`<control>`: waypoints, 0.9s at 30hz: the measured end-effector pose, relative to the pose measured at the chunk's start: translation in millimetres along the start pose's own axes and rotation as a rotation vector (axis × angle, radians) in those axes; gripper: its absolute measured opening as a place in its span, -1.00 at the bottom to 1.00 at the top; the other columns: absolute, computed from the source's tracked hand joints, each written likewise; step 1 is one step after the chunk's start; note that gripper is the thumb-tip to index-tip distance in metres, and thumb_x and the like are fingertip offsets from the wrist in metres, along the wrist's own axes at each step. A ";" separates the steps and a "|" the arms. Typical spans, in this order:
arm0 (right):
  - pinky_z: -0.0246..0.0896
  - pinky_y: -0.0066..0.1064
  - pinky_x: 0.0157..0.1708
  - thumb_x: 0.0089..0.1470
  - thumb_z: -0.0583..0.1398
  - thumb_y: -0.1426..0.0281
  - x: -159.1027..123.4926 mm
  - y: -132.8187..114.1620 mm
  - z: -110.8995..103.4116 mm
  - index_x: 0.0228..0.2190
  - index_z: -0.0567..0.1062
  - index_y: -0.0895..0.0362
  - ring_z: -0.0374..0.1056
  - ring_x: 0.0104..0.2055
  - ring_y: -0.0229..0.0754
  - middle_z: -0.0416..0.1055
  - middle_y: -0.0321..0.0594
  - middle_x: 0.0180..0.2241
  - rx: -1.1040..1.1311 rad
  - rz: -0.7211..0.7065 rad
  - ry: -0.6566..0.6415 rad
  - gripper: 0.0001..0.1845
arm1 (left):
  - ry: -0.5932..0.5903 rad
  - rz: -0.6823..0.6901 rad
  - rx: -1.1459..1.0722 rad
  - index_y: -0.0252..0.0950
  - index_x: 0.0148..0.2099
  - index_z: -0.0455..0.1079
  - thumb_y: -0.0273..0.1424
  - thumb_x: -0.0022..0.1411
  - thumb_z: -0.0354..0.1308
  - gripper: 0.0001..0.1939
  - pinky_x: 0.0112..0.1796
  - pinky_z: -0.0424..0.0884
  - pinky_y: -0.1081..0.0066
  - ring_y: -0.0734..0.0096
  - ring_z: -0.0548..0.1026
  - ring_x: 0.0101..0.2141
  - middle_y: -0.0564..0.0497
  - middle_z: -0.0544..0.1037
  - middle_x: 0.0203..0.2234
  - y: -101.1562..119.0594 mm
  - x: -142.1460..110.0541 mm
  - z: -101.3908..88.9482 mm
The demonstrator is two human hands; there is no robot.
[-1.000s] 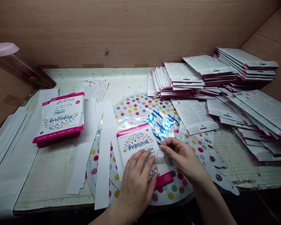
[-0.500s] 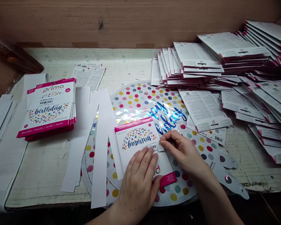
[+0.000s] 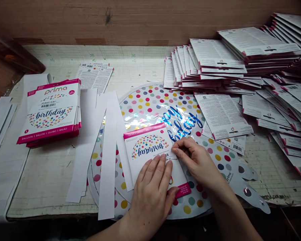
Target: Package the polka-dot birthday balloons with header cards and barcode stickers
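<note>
A white and pink balloon packet (image 3: 150,147) lies flat in front of me, its print upside down to my view. My left hand (image 3: 153,184) rests over its lower part, fingers stretched out and pressing it down. At the packet's right edge, thumb and index finger of my right hand (image 3: 193,159) pinch the end of a white barcode label (image 3: 167,155); the fingers partly hide it. Underneath is a round dotted foil balloon (image 3: 145,100) with blue lettering. White paper strips (image 3: 107,160) lie left of the packet, one running beside its left edge.
A banded stack of balloon packets (image 3: 52,113) stands at the left. Many packets (image 3: 258,43) are piled at the back right, several loose ones nearer. Printed sheets (image 3: 95,77) lie at the back. A cardboard wall (image 3: 150,21) closes off the table (image 3: 47,187).
My right fingers stay pinched at the packet's edge, shifted slightly. My left hand still presses the packet down. The camera view has moved a little.
</note>
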State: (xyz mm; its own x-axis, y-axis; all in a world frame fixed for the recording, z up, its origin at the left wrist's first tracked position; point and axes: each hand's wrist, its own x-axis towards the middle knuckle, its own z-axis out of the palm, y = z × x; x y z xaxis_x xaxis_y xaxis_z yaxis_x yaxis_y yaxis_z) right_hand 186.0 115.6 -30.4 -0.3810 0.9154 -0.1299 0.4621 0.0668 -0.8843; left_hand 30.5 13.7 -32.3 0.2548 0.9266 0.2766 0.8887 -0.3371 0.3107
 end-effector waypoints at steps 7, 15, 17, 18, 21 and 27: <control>0.18 -0.28 -0.18 0.23 0.11 0.40 -0.1 -1.0 0.2 -0.41 0.41 0.08 0.28 -0.24 -0.16 0.38 -0.27 -0.36 -0.036 -0.017 0.003 -0.84 | -0.010 -0.008 0.035 -0.40 0.20 0.34 -0.20 0.36 0.01 -0.50 0.07 0.33 0.15 0.10 0.35 0.12 -0.16 0.45 0.12 1.4 3.3 2.9; 0.17 -0.30 -0.19 0.22 0.11 0.42 0.6 -1.8 1.6 -0.42 0.40 0.08 0.27 -0.24 -0.17 0.34 -0.26 -0.35 -0.062 -0.050 0.031 -0.84 | -0.010 -0.007 0.039 -0.39 0.20 0.34 -0.21 0.36 0.00 -0.51 0.07 0.31 0.15 0.10 0.35 0.11 -0.17 0.44 0.13 1.6 3.6 2.5; 0.17 -0.30 -0.19 0.22 0.11 0.42 1.2 -2.0 2.5 -0.41 0.40 0.09 0.27 -0.24 -0.17 0.34 -0.26 -0.35 -0.064 -0.048 0.037 -0.84 | -0.014 -0.008 0.037 -0.39 0.21 0.33 -0.20 0.36 0.00 -0.50 0.07 0.31 0.15 0.10 0.34 0.11 -0.16 0.44 0.13 1.6 3.7 2.2; 0.17 -0.30 -0.18 0.22 0.11 0.41 1.3 -2.1 2.8 -0.41 0.40 0.09 0.27 -0.23 -0.17 0.34 -0.25 -0.35 -0.065 -0.046 0.040 -0.85 | -0.015 -0.008 0.036 -0.39 0.21 0.33 -0.20 0.36 0.01 -0.50 0.08 0.30 0.15 0.10 0.34 0.12 -0.16 0.44 0.12 1.6 3.8 2.2; 0.16 -0.29 -0.18 0.23 0.11 0.41 1.0 -2.2 3.1 -0.41 0.40 0.09 0.27 -0.23 -0.16 0.34 -0.25 -0.36 -0.072 -0.040 0.044 -0.85 | -0.021 -0.008 0.032 -0.39 0.21 0.32 -0.21 0.35 0.01 -0.50 0.09 0.30 0.16 0.11 0.34 0.12 -0.16 0.45 0.12 1.8 4.2 2.3; 0.17 -0.29 -0.20 0.22 0.11 0.41 -0.1 -3.5 2.0 -0.42 0.39 0.08 0.27 -0.25 -0.16 0.34 -0.24 -0.36 -0.064 -0.041 0.037 -0.85 | -0.028 -0.013 0.040 -0.39 0.22 0.31 -0.21 0.35 0.02 -0.49 0.09 0.29 0.17 0.11 0.34 0.11 -0.16 0.44 0.12 2.5 4.4 2.8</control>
State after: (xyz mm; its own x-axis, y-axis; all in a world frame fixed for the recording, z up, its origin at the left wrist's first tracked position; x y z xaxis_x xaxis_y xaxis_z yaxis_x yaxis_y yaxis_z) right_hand 182.7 114.4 -28.2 -0.3710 0.9255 -0.0765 0.4971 0.1283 -0.8582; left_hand 34.9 17.4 -32.9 0.2536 0.9352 0.2470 0.9062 -0.3190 0.2776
